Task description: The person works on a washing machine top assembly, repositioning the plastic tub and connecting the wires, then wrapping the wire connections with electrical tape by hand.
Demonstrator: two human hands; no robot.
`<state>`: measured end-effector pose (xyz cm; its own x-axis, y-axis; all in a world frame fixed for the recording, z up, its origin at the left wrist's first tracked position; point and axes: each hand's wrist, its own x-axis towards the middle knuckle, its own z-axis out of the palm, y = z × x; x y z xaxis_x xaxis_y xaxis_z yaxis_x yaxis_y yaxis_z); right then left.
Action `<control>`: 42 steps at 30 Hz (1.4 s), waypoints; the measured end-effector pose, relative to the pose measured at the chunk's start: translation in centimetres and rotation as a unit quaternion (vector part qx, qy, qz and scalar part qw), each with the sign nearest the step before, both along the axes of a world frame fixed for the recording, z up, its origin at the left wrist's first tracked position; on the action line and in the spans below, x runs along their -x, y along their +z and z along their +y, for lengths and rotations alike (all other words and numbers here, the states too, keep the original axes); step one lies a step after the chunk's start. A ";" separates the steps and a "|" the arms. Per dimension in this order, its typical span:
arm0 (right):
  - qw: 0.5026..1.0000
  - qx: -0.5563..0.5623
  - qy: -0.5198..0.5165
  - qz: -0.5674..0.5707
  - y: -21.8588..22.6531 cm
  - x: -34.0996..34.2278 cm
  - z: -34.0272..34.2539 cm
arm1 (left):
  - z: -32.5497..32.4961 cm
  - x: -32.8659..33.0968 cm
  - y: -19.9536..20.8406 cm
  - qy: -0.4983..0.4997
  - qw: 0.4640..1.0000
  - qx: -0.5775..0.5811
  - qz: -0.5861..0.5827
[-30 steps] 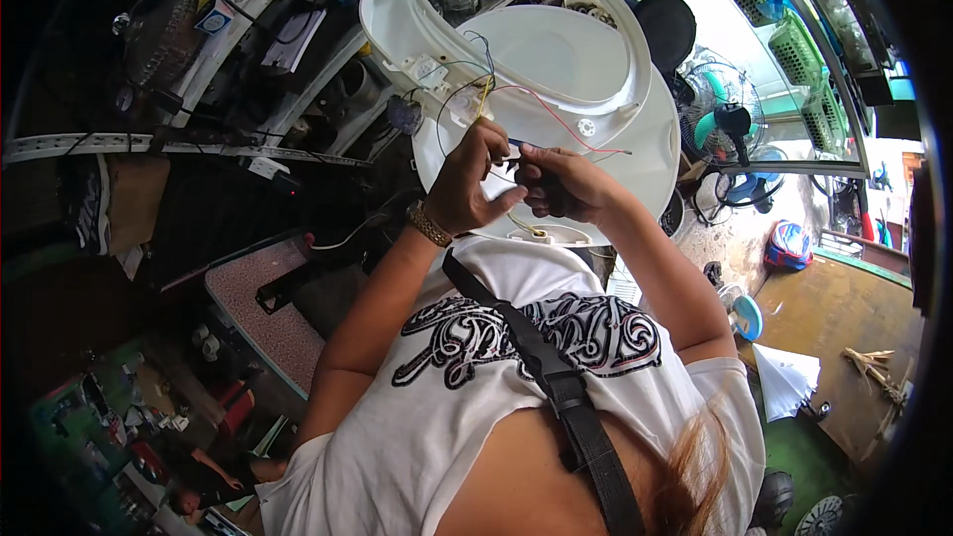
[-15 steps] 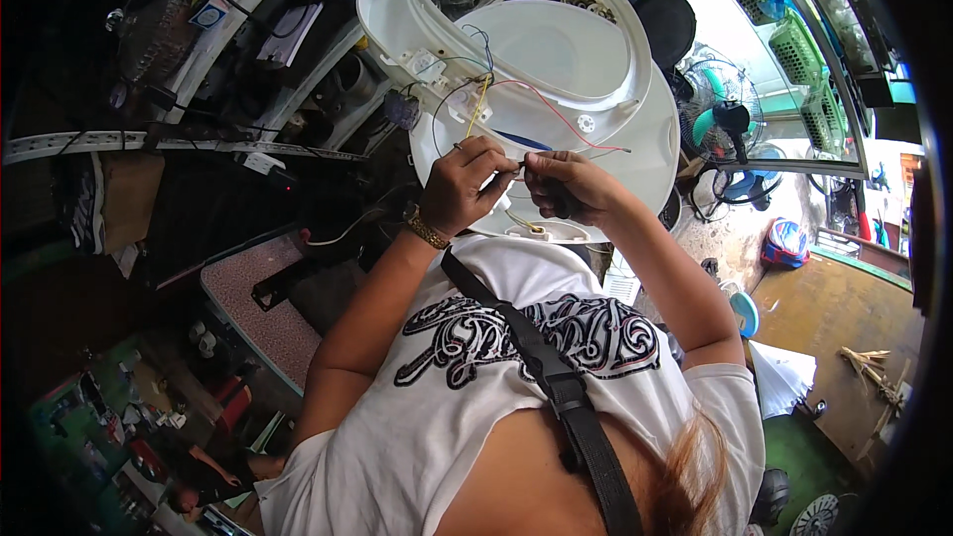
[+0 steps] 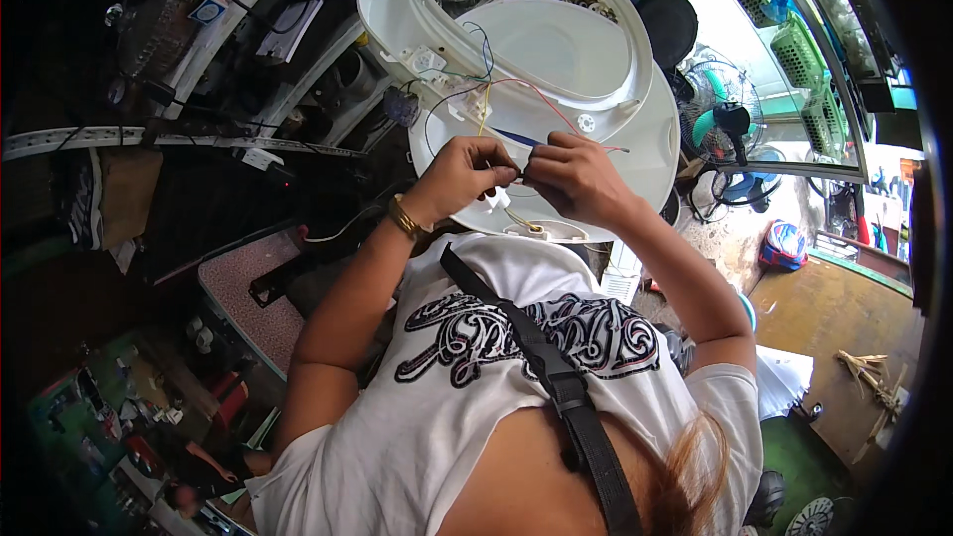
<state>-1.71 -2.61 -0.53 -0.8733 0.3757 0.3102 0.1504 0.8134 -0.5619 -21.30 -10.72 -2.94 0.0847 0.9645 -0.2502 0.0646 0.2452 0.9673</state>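
My left hand (image 3: 462, 179) and my right hand (image 3: 578, 179) meet fingertip to fingertip over a large white plastic housing (image 3: 645, 154). Each is closed in a pinch on a thin dark wire; only a short dark bit shows between the fingers. Beyond my knuckles, a red wire (image 3: 556, 104) arcs to the right and a yellow wire (image 3: 484, 111) drops toward my left hand. Blue and green wires (image 3: 486, 45) loop above them from a white fitting (image 3: 425, 62). Under my hands sits a small white connector (image 3: 496, 202), with a yellowish wire (image 3: 521, 218) running below it.
A black round pan-like disc (image 3: 665, 28) and a standing fan (image 3: 730, 117) lie to the right. Green baskets (image 3: 799, 55) hang beyond. Metal racks (image 3: 179, 139) with cluttered parts fill the left. A brown table (image 3: 834, 328) and a white folded umbrella (image 3: 784, 377) are at lower right.
My right hand has turned so its back faces up, and its elbow has swung outward. My left wrist has shifted slightly left and rolled. The fingertips stay together.
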 end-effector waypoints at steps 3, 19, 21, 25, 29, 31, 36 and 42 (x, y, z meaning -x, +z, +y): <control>0.987 -0.136 0.085 -0.027 0.7 -0.1 0.6 | 1.3 1.3 -0.3 -0.108 0.980 0.121 -0.117; 0.970 -0.226 0.080 0.047 1.7 -0.6 2.7 | 2.8 0.0 0.8 -0.120 0.987 0.032 -0.098; 0.973 -0.220 0.038 0.058 1.7 -0.7 2.5 | 2.4 0.1 0.7 -0.134 0.987 0.011 -0.083; 0.992 -0.121 -0.019 0.042 0.0 -0.7 1.7 | 2.4 0.4 1.0 -0.140 0.987 -0.018 -0.070; 0.938 0.297 -0.180 0.021 0.0 -0.3 0.0 | 2.2 1.2 -0.1 -0.118 0.988 0.004 -0.103; 0.890 0.429 -0.154 0.021 -2.1 -1.9 0.8 | 2.1 2.0 -1.3 -0.077 0.979 0.002 -0.188; 0.862 0.470 -0.159 0.108 -2.7 -2.5 -0.9 | 1.4 0.4 1.0 -0.004 0.999 -0.045 -0.019; 0.841 0.460 -0.203 0.198 -0.8 -0.5 -3.1 | 0.9 -1.1 2.0 0.062 0.974 -0.144 0.161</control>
